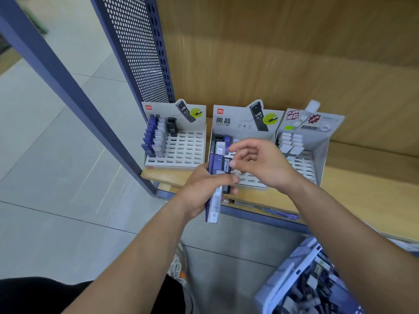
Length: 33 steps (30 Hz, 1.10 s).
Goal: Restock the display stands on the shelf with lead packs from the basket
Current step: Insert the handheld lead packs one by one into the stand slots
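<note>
My left hand (199,189) grips a bundle of lead packs (216,177), purple, white and black, in front of the middle display stand (244,123). My right hand (260,164) hovers over that bundle with fingers loosely curled, its thumb tip touching the black pack at the top. The left display stand (181,152) holds purple, grey and one black pack in its left columns. The right display stand (303,150) carries white packs at its back. The basket (292,277) with more packs sits at the lower right.
The stands rest on a wooden shelf (362,189) with a wooden back panel. A blue perforated side panel (140,53) and a blue post (74,91) bound the shelf on the left. Grey tiled floor lies to the left and below.
</note>
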Each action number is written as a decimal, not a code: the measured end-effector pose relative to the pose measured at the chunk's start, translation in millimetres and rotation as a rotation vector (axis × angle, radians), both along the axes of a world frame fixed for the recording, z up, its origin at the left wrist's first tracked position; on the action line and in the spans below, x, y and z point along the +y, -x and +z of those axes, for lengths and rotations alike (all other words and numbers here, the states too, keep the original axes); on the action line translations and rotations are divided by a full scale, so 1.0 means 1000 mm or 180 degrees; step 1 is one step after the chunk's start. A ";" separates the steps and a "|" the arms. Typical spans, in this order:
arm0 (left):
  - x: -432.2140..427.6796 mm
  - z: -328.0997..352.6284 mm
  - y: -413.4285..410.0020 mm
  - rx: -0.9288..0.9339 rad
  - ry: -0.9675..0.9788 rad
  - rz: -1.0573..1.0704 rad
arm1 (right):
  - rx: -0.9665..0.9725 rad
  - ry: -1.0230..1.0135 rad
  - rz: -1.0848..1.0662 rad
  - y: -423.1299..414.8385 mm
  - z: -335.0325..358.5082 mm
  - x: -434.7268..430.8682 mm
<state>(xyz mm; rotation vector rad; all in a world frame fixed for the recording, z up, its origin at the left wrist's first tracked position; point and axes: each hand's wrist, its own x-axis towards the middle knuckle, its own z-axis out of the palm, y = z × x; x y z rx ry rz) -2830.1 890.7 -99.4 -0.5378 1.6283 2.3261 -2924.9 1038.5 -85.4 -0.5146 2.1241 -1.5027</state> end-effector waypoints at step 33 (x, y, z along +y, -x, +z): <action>-0.015 -0.015 0.009 -0.0083 0.0150 0.0566 | -0.0393 0.0377 -0.0150 0.014 -0.014 -0.003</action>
